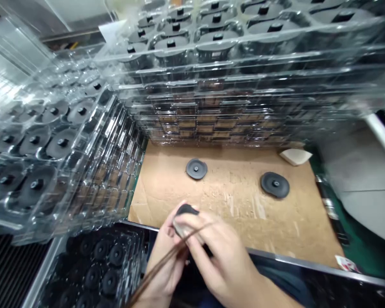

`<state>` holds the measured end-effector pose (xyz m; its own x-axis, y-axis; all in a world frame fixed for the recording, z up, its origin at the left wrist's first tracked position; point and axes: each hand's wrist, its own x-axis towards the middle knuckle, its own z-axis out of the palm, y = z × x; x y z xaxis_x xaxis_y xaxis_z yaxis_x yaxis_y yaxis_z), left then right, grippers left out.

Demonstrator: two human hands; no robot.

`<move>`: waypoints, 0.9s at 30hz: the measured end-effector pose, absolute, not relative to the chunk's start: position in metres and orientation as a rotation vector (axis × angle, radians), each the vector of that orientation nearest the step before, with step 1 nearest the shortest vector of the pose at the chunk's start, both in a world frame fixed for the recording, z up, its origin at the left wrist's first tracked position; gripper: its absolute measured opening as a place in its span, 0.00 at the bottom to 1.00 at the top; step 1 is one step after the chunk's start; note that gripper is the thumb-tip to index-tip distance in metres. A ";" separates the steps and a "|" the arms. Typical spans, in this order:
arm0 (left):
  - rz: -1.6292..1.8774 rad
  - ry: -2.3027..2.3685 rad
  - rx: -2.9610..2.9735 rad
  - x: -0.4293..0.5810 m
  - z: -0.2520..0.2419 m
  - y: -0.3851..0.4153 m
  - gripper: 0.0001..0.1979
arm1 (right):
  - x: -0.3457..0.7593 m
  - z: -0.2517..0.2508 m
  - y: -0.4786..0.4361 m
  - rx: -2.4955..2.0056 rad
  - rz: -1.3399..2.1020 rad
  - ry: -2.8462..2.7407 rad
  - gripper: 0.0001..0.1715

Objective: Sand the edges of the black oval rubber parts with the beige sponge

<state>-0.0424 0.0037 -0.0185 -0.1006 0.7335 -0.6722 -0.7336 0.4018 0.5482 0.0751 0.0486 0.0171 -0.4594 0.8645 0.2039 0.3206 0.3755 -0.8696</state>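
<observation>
**A:** What's being held down at six o'clock?

**B:** A small black rounded part (186, 209), mostly hidden by the hands. A pale patch (180, 229) sits against its lower side, but I can't tell whether that's its underside or a separate pad. It's just above the near edge of a tan cardboard sheet (240, 231).

**A:** How are the fingers set?

**B:** The right hand (220, 256) comes over the top, its fingers closed and pressing on the part. The left hand (167, 261) is curled up behind and below it, nearly closed, so the part is pinched between the two. A thin brown strand (162, 265) runs diagonally across the hands towards seven o'clock; I can't tell which hand holds it.

**A:** How would that part handle?

**B:** I'd guess it's light and fairly stiff, though perhaps slightly slippery if it's smooth moulded plastic or rubber. Its rim looks like the safest place to take hold, with the thumb and fingers on opposite edges.

**A:** What's around it?

**B:** A dark grey ribbed disc (196, 168) lies on the cardboard at twelve o'clock, and a larger one (275, 185) lies at about one. Stacked clear plastic trays (231, 87) rise from nine round to one, holding similar black discs. A black tray (99, 269) of dark parts sits at seven.
</observation>
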 end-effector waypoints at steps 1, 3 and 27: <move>1.244 1.128 0.002 -0.042 -0.015 0.003 0.28 | 0.075 0.021 0.048 -0.969 1.094 -2.011 0.13; 1.271 1.105 0.031 -0.039 -0.010 0.002 0.29 | 0.079 0.024 0.048 -0.949 1.162 -2.064 0.13; 1.088 0.892 0.022 -0.011 0.028 -0.006 0.20 | 0.133 0.056 0.047 -0.871 0.701 -2.307 0.16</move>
